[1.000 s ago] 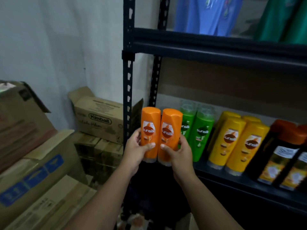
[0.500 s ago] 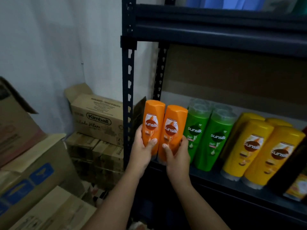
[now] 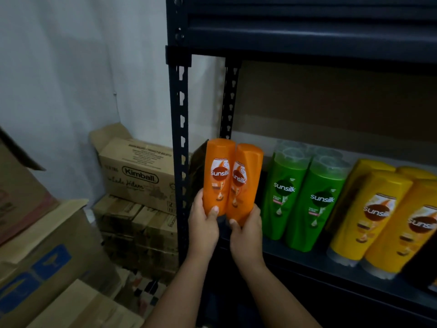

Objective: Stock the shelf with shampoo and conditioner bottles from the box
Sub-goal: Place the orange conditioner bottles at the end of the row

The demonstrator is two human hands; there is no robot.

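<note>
Two orange Sunsilk bottles stand cap-down side by side at the left end of the dark shelf. My left hand grips the left orange bottle near its base, thumb on the front. My right hand grips the right orange bottle the same way. Both bottles are just inside the front left post. Whether their bases touch the shelf is hidden by my hands.
Green Sunsilk bottles stand right of the orange pair, then yellow bottles. An upper shelf beam runs overhead. Left of the rack are stacked cardboard boxes, one marked Kimball, and larger cartons in front.
Both hands have carried the orange bottles forward and right, past the post and onto the shelf's left end, next to the green bottles. The view has moved closer.
</note>
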